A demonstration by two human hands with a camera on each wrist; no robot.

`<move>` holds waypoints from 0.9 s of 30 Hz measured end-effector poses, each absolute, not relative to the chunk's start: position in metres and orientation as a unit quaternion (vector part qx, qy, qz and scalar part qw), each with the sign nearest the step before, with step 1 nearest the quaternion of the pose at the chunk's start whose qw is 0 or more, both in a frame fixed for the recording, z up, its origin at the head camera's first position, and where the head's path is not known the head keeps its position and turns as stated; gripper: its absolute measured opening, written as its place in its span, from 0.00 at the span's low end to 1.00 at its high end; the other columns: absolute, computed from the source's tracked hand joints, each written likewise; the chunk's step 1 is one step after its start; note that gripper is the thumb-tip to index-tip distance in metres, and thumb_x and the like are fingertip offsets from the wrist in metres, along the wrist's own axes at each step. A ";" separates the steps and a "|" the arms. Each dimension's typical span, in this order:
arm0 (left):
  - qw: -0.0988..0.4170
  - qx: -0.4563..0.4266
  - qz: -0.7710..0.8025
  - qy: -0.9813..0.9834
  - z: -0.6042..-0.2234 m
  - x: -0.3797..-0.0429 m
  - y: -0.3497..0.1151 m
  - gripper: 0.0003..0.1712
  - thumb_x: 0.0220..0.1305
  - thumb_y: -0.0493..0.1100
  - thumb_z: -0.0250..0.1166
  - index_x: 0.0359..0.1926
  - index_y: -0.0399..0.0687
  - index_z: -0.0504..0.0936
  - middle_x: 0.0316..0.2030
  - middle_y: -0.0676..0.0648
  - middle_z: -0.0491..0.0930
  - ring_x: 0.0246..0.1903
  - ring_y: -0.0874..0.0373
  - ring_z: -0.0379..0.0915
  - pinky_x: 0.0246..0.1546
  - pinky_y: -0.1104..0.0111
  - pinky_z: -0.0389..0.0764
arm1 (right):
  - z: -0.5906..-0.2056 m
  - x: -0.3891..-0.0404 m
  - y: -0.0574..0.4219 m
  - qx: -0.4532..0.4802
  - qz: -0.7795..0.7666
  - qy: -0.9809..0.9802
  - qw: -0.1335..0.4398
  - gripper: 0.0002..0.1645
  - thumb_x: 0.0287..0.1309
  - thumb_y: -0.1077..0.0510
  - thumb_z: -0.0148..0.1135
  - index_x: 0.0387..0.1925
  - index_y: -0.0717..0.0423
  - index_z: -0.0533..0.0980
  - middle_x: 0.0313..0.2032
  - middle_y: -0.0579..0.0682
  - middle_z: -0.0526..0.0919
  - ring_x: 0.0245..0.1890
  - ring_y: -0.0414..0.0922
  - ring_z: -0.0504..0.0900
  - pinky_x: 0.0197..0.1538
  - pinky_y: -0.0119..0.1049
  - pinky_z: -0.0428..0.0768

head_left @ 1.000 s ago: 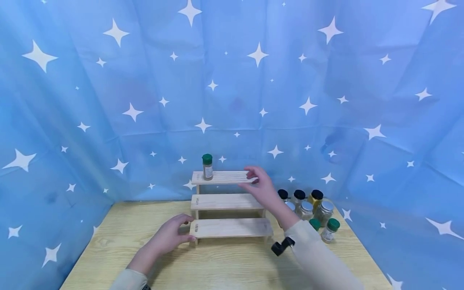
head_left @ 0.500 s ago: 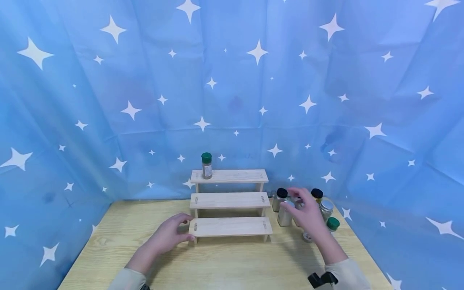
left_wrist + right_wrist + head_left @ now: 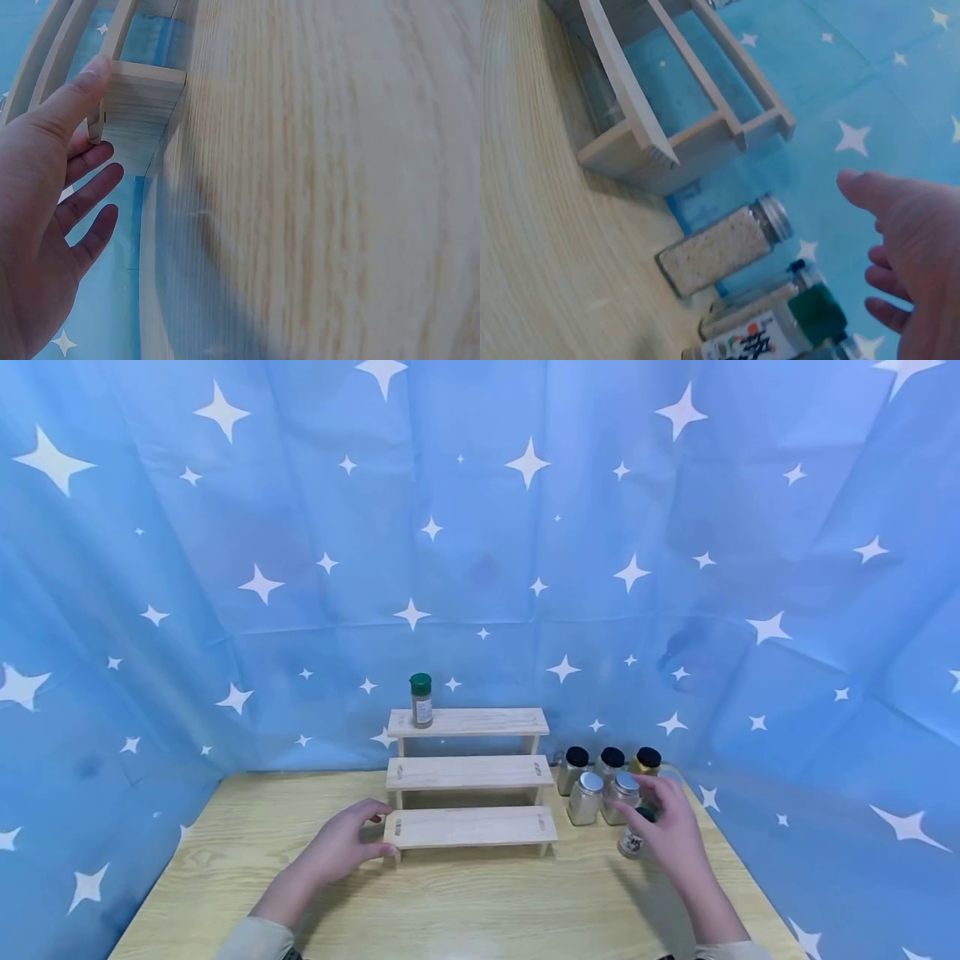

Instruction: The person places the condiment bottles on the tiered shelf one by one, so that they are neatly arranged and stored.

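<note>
A three-tier wooden rack (image 3: 468, 772) stands on the table. My left hand (image 3: 341, 843) pinches the left end of its lowest shelf; in the left wrist view the thumb (image 3: 86, 86) lies on the board's edge, with the other fingers beyond it. One green-capped spice jar (image 3: 422, 706) stands at the left of the top shelf. Fingers apart and holding nothing, my right hand (image 3: 671, 818) hovers by the jars right of the rack. Nearest it is a labelled green-capped jar (image 3: 817, 313), partly hidden by the hand in the head view. A silver-lidded jar (image 3: 716, 251) stands nearby.
Three black-lidded jars (image 3: 611, 758) form the back row at right, against the blue star-print curtain (image 3: 480, 527). In front of them is a silver-lidded jar (image 3: 585, 802), with another beside it. The wooden tabletop (image 3: 480, 910) extends toward me.
My right hand has moved from the right end of the top shelf, over to the right and down to the jars. The left hand keeps its place on the rack.
</note>
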State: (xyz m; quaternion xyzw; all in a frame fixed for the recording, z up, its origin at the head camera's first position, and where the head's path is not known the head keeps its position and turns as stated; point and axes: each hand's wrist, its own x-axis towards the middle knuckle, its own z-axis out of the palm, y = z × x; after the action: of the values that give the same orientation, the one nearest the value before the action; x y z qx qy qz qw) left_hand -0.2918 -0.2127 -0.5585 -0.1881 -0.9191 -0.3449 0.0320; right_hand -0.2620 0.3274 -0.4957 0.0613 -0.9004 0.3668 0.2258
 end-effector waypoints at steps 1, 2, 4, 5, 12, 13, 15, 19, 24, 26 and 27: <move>0.031 -0.187 -0.346 -0.919 -0.559 -0.292 -0.213 0.41 0.60 0.59 0.84 0.69 0.47 0.83 0.64 0.50 0.84 0.62 0.46 0.82 0.66 0.42 0.82 | -0.498 -0.261 0.329 0.057 0.366 -0.902 0.224 0.34 0.69 0.55 0.80 0.69 0.62 0.78 0.61 0.59 0.79 0.60 0.58 0.80 0.62 0.40 0.81; 0.031 -0.186 -0.347 -0.919 -0.559 -0.291 -0.213 0.41 0.60 0.59 0.84 0.69 0.47 0.83 0.64 0.50 0.84 0.62 0.46 0.82 0.66 0.42 0.82 | -0.500 -0.260 0.330 0.054 0.364 -0.903 0.222 0.34 0.69 0.55 0.80 0.69 0.63 0.78 0.61 0.60 0.79 0.60 0.58 0.80 0.63 0.44 0.82; 0.031 -0.187 -0.348 -0.918 -0.559 -0.291 -0.213 0.41 0.61 0.58 0.84 0.70 0.47 0.83 0.64 0.50 0.84 0.61 0.46 0.82 0.65 0.42 0.82 | -0.503 -0.257 0.333 0.044 0.361 -0.907 0.213 0.34 0.70 0.54 0.79 0.70 0.64 0.77 0.61 0.61 0.79 0.60 0.59 0.81 0.63 0.48 0.84; 0.032 -0.187 -0.348 -0.918 -0.559 -0.291 -0.213 0.41 0.61 0.58 0.84 0.70 0.47 0.82 0.64 0.49 0.84 0.62 0.46 0.82 0.65 0.42 0.82 | -0.504 -0.257 0.333 0.040 0.360 -0.908 0.209 0.35 0.70 0.54 0.79 0.70 0.64 0.77 0.61 0.61 0.79 0.61 0.61 0.81 0.63 0.52 0.84; 0.033 -0.192 -0.347 -0.917 -0.557 -0.290 -0.211 0.40 0.62 0.57 0.84 0.70 0.48 0.82 0.65 0.50 0.84 0.61 0.46 0.82 0.65 0.43 0.83 | -0.510 -0.254 0.336 0.022 0.343 -0.915 0.209 0.33 0.69 0.57 0.79 0.69 0.65 0.78 0.59 0.63 0.82 0.57 0.59 0.84 0.58 0.57 0.86; 0.033 -0.192 -0.347 -0.918 -0.557 -0.290 -0.211 0.40 0.62 0.57 0.84 0.70 0.48 0.82 0.65 0.50 0.84 0.61 0.46 0.82 0.65 0.43 0.83 | -0.511 -0.254 0.337 0.022 0.345 -0.915 0.206 0.32 0.69 0.58 0.79 0.69 0.65 0.77 0.59 0.63 0.82 0.57 0.60 0.84 0.58 0.59 0.87; 0.032 -0.190 -0.348 -0.918 -0.557 -0.290 -0.211 0.40 0.62 0.57 0.84 0.70 0.48 0.82 0.65 0.50 0.84 0.61 0.46 0.82 0.64 0.44 0.83 | -0.513 -0.253 0.338 0.022 0.354 -0.913 0.200 0.32 0.70 0.60 0.78 0.69 0.65 0.77 0.60 0.65 0.81 0.58 0.63 0.85 0.60 0.64 0.86; 0.029 -0.187 -0.351 -0.917 -0.558 -0.289 -0.211 0.41 0.62 0.57 0.84 0.71 0.49 0.82 0.66 0.50 0.84 0.62 0.47 0.82 0.64 0.44 0.83 | -0.518 -0.252 0.341 -0.006 0.379 -0.911 0.161 0.33 0.73 0.59 0.75 0.73 0.65 0.75 0.64 0.66 0.80 0.62 0.66 0.84 0.62 0.63 0.86; 0.027 -0.187 -0.352 -0.917 -0.559 -0.290 -0.212 0.41 0.62 0.56 0.84 0.71 0.47 0.82 0.66 0.49 0.84 0.61 0.47 0.82 0.64 0.44 0.83 | -0.523 -0.252 0.343 -0.045 0.405 -0.905 0.119 0.33 0.76 0.57 0.72 0.75 0.64 0.73 0.67 0.68 0.80 0.66 0.65 0.82 0.63 0.55 0.87; 0.028 -0.188 -0.353 -0.916 -0.559 -0.290 -0.213 0.41 0.62 0.55 0.84 0.71 0.46 0.82 0.65 0.49 0.84 0.61 0.47 0.82 0.64 0.44 0.83 | -0.525 -0.252 0.343 -0.049 0.409 -0.904 0.115 0.33 0.76 0.57 0.71 0.75 0.64 0.73 0.67 0.68 0.80 0.65 0.65 0.82 0.62 0.52 0.88; 0.029 -0.189 -0.353 -0.916 -0.559 -0.290 -0.213 0.41 0.62 0.55 0.84 0.71 0.46 0.82 0.65 0.49 0.84 0.61 0.47 0.83 0.64 0.44 0.83 | -0.526 -0.252 0.343 -0.050 0.410 -0.904 0.115 0.32 0.76 0.58 0.71 0.75 0.64 0.73 0.66 0.69 0.80 0.65 0.65 0.82 0.61 0.51 0.89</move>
State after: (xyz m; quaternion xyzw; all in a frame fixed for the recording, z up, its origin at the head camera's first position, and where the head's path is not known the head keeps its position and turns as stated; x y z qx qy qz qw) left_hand -0.2900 -0.2131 -0.5588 -0.1886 -0.9159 -0.3532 0.0287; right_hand -0.2519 0.3428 -0.5257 -0.0497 -0.9036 0.4098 0.1148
